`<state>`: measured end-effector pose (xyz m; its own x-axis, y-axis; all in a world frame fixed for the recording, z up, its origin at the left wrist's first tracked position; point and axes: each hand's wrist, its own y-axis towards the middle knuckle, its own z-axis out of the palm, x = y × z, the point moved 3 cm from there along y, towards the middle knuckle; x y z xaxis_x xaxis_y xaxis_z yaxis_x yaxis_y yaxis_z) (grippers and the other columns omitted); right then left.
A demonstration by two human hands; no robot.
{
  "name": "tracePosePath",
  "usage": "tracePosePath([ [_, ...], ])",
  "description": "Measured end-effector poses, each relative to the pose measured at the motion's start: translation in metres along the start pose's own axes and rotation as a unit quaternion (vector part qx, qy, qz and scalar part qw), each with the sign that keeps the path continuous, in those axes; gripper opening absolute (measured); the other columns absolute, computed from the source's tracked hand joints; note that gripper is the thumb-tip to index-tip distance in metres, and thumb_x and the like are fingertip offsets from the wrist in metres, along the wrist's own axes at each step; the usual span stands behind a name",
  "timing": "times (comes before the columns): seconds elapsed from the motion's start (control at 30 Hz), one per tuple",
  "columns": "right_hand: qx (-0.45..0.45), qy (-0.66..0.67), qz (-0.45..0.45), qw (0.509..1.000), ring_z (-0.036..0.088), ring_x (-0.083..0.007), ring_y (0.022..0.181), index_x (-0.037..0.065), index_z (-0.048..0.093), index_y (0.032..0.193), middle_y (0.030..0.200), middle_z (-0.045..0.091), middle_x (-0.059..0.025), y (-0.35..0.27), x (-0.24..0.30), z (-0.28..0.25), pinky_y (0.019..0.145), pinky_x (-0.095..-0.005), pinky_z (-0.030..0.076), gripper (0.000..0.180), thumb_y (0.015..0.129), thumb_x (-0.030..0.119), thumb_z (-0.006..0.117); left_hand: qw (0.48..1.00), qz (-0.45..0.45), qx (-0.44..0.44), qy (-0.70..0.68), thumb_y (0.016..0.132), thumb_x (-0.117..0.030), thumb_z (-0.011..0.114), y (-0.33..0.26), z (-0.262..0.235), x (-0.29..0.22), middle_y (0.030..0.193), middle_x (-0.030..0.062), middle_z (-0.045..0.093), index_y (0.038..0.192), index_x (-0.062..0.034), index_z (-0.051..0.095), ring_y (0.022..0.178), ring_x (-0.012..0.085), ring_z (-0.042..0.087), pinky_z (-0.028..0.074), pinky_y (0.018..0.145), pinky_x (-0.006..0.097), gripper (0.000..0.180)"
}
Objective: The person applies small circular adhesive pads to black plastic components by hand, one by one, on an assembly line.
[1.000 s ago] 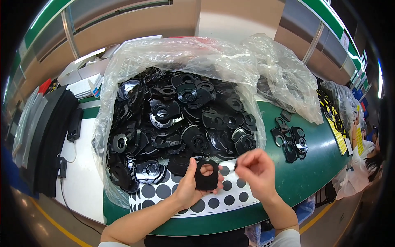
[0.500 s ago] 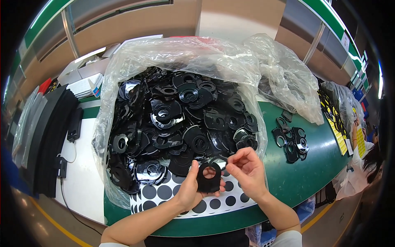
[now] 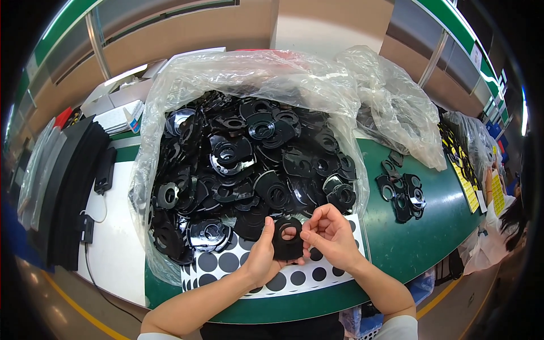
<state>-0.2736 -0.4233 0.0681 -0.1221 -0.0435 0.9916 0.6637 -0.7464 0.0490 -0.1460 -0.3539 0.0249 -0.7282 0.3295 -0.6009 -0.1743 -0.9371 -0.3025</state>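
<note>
Over the white sheet of black round stickers [image 3: 266,272], left hand [image 3: 262,258] pinches a flat black plastic ring-holed part [image 3: 286,241]; right hand [image 3: 328,235] fingertips press it too. Risk: sticker likely lands off-centre if grip shifts.

Got a flat black plastic part with a round hole [image 3: 287,240] pinched in my left hand [image 3: 262,258], and my right hand [image 3: 330,235] is touching its right edge. Right under them is a white sheet of black round stickers [image 3: 238,266], with the big clear plastic bag full of black parts [image 3: 249,153] just behind on the green table [image 3: 413,238].
</note>
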Motion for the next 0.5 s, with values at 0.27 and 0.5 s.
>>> tracePosePath([
  [0.27,-0.129,0.105,-0.073,0.983,0.053,-0.0079,0.077,0.007,0.043,0.097,0.089,0.057,-0.0036,0.002,0.005,-0.019,0.069,-0.0223,0.045,0.023,0.085,0.0,0.062,0.999,0.009,0.029,-0.01,0.083,-0.015,0.036,-0.004,0.004,-0.003,0.1,0.0188,0.056,0.111,-0.0051,0.043,0.093,0.0299,0.057,0.048,0.074,0.038,0.03],
  [0.5,-0.119,0.097,-0.073,0.985,0.053,-0.0083,0.078,0.008,0.043,0.098,0.089,0.057,-0.0035,0.003,0.007,-0.022,0.07,-0.0234,0.045,0.024,0.085,-0.001,0.061,0.996,0.022,0.04,0.079,0.087,-0.011,0.036,0.0,0.001,0.002,0.102,0.017,0.056,0.119,-0.0066,0.033,0.089,0.0248,0.059,0.049,0.073,0.035,0.032],
])
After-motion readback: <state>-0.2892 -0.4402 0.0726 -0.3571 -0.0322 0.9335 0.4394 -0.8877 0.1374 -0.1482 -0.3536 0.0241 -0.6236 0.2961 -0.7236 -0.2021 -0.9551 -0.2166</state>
